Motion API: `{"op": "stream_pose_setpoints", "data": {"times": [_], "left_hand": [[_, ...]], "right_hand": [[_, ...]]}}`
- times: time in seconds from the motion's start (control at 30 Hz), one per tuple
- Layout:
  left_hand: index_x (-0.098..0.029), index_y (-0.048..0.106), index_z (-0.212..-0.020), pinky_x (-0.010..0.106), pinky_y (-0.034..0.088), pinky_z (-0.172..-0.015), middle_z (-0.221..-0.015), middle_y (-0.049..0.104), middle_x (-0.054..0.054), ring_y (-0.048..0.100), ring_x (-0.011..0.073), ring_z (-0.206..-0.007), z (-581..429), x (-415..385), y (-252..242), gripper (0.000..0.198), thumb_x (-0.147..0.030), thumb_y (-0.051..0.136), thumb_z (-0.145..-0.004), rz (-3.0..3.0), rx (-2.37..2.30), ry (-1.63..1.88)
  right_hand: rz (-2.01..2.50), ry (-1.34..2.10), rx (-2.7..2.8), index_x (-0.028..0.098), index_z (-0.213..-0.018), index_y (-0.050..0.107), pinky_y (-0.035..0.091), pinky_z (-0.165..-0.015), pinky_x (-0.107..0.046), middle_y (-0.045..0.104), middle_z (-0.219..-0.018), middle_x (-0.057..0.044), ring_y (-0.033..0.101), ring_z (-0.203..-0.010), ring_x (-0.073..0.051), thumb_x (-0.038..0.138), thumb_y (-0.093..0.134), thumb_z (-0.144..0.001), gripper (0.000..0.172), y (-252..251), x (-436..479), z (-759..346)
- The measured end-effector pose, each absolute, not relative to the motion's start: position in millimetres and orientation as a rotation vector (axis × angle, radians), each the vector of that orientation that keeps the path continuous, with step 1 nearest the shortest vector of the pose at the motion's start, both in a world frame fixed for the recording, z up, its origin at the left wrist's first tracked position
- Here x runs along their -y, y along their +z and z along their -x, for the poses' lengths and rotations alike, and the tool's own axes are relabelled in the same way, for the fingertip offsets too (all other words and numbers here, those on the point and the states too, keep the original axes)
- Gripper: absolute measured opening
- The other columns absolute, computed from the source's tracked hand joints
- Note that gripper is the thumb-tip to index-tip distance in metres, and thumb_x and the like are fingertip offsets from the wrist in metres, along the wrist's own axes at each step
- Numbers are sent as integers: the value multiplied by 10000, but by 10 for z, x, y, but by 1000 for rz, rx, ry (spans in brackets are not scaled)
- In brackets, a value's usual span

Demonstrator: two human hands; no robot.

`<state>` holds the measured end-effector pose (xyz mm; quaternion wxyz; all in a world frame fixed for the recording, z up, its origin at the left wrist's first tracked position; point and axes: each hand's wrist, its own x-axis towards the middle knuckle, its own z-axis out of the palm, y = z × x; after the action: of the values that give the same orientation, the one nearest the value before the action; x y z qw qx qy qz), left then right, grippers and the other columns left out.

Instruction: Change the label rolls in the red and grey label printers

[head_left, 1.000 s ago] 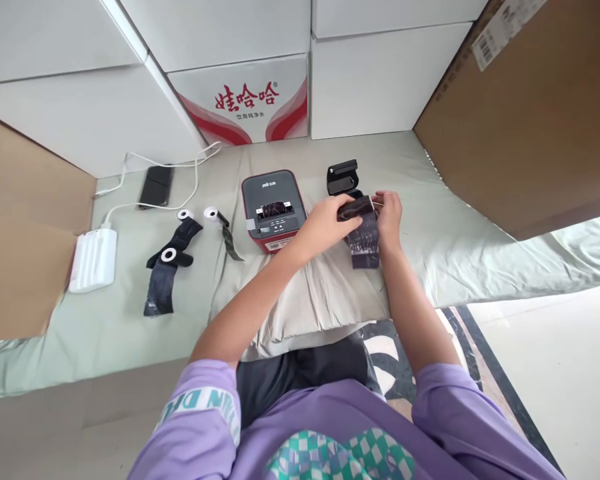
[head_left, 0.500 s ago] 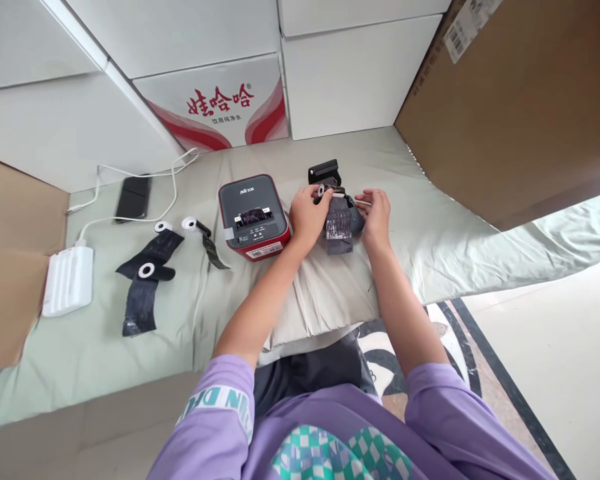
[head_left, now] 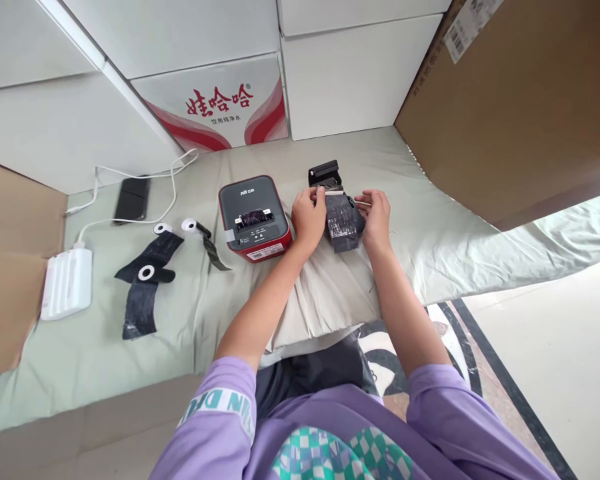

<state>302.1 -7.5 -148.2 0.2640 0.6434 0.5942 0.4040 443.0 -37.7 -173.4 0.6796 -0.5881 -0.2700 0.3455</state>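
My left hand (head_left: 307,217) pinches the left end of a dark ribbon roll (head_left: 341,222) whose printed strip hangs loose toward me. My right hand (head_left: 377,215) curls against the roll's right side. The roll sits at the mouth of a small black device with a raised lid (head_left: 325,173). Left of my hands stands a red and grey label printer (head_left: 253,218). All of it rests on a pale green sheet (head_left: 430,247).
Several spent dark ribbon strips on white cores (head_left: 147,273) lie left of the printer. A white power bank (head_left: 67,283) and a black phone (head_left: 133,199) joined by a white cable sit far left. White boxes (head_left: 215,107) line the back; brown cardboard (head_left: 510,113) leans at right.
The roll has gone from being held up over the cushion down against the black device. Both hands moved with it, and the loose strip now lies shorter and flatter.
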Motion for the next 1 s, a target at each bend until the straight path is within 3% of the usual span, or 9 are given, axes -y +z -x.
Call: {"op": "stream_pose_setpoints", "data": {"times": [0.2, 0.37, 0.5, 0.7, 0.77, 0.87, 1.0], "left_hand": [[-204, 784, -1110, 333, 501, -911, -1107, 763, 106, 709, 265, -1055, -2988, 122, -1368, 290, -390, 571, -1048, -1901, -1677, 914], [-211, 787, -1221, 356, 506, -953, -1188, 721, 131, 690, 289, -1124, -2916, 138, -1342, 323, -377, 592, -1026, -2033, -1702, 724], [-233, 726, -1356, 400, 487, -1017, -1262, 688, 135, 639, 309, -1216, -2921, 172, -1317, 369, -301, 574, -1027, -2121, -1701, 761], [-211, 805, -1049, 508, 443, -1088, -1307, 707, 119, 575, 345, -1275, -2959, 216, -1323, 325, -223, 481, -1039, -2346, -1530, 661], [-204, 792, -1044, 525, 429, -1119, -1327, 696, 128, 562, 352, -1304, -2959, 209, -1337, 313, -205, 479, -1031, -2325, -1504, 671], [-186, 734, -1182, 512, 375, -1207, -1490, 593, 153, 496, 353, -1420, -2970, 146, -1371, 265, -190, 534, -1008, -2152, -1505, 897], [-178, 522, -1447, 396, 326, -1274, -1586, 493, 172, 439, 267, -1518, -3014, -13, -1446, 427, -214, 571, -1024, -1802, -1349, 1231]], "right_hand": [[1346, 754, 637, 252, -955, 607, 537, -784, -299, 698, -932, -18, 679, -837, -159, 517, 505, -972, 285, -1760, 359, -4443], [1368, 721, 685, 248, -941, 602, 543, -840, -319, 688, -925, -17, 688, -881, -169, 493, 497, -969, 269, -1782, 345, -4440], [1370, 718, 680, 246, -920, 603, 543, -854, -322, 687, -898, -10, 687, -876, -168, 427, 492, -967, 217, -1777, 335, -4436], [1366, 741, 664, 244, -923, 598, 542, -824, -309, 680, -882, -2, 690, -842, -159, 376, 470, -966, 189, -1743, 351, -4425], [1368, 739, 677, 247, -921, 596, 545, -837, -312, 682, -887, 0, 692, -858, -160, 383, 475, -970, 188, -1736, 362, -4420], [1357, 752, 675, 251, -920, 596, 550, -835, -311, 684, -894, 1, 692, -865, -160, 404, 478, -976, 201, -1723, 377, -4416], [1349, 783, 627, 249, -927, 604, 546, -780, -287, 677, -887, 4, 691, -824, -147, 391, 476, -969, 195, -1701, 385, -4430]]}}
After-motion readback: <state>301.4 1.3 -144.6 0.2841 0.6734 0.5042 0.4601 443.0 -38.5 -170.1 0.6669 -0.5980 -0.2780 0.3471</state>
